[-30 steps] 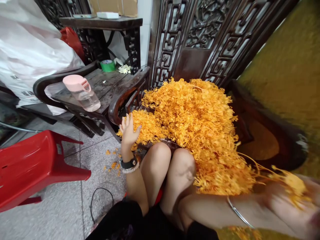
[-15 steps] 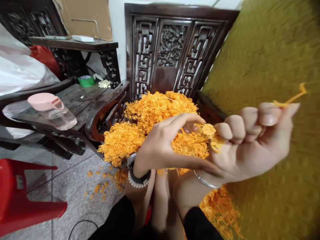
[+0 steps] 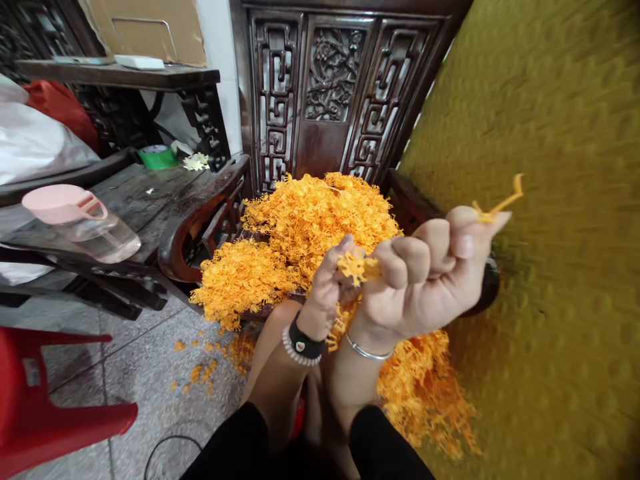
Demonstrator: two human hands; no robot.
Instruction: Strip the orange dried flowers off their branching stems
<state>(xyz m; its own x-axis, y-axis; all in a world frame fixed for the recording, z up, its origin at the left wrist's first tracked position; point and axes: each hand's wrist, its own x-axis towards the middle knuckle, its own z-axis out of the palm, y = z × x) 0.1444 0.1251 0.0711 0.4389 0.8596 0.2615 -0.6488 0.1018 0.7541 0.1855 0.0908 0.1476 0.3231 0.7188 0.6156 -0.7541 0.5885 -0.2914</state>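
My right hand (image 3: pixel 425 273) is curled into a fist around orange artificial flower pieces. A flower head (image 3: pixel 356 267) sticks out at its little-finger side, and a thin orange stem (image 3: pixel 505 202) pokes up between thumb and forefinger. Behind that flower head is my left hand (image 3: pixel 326 287), fingers bent and partly covered; what they hold, if anything, cannot be made out. A large heap of orange artificial flower pieces (image 3: pixel 320 220) lies just beyond both hands. More orange pieces (image 3: pixel 425 387) hang below my right forearm.
Left of the heap, a dark wooden chair (image 3: pixel 175 260) carries a pink-lidded bottle (image 3: pixel 83 223) and green tape (image 3: pixel 157 157). A red stool (image 3: pixel 30 393) stands on the floor at the left. Fallen orange bits (image 3: pixel 196 372) dot the floor. An olive textured surface (image 3: pixel 560 300) rises at the right.
My left hand has drawn back and down toward the heap, its spread fingers now bent. My right fist has shifted left, still gripping flower pieces. The whole view has shifted slightly.
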